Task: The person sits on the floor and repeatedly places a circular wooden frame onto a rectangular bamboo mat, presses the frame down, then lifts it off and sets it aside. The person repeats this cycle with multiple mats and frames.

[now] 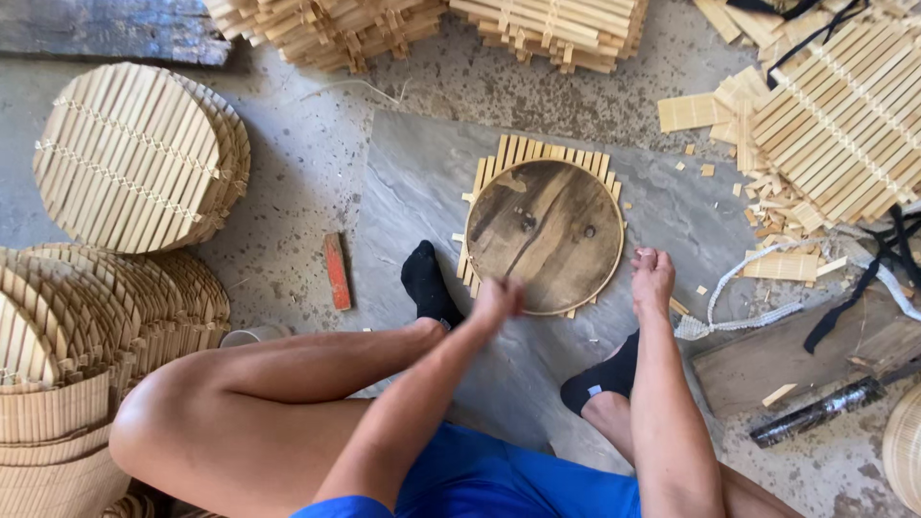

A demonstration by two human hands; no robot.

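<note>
A dark round wooden disc (545, 235) lies on top of a mat of pale bamboo slats (537, 152), whose ends stick out around the disc's rim. Both rest on a grey sheet (413, 182) on the floor. My left hand (497, 301) is blurred at the disc's lower left edge; whether it holds anything cannot be told. My right hand (652, 278) is just right of the disc, fingers curled shut, knuckles up, close to the floor. My feet in black socks (427, 283) sit on either side below the disc.
Stacks of round bamboo mats (139, 153) stand at the left. Square slat mats (844, 115) and offcuts lie at the upper right, more slat piles (552, 29) at the top. A red flat piece (336, 270), white cord (739, 321), wooden board (796, 355) and dark roll (815, 412) lie nearby.
</note>
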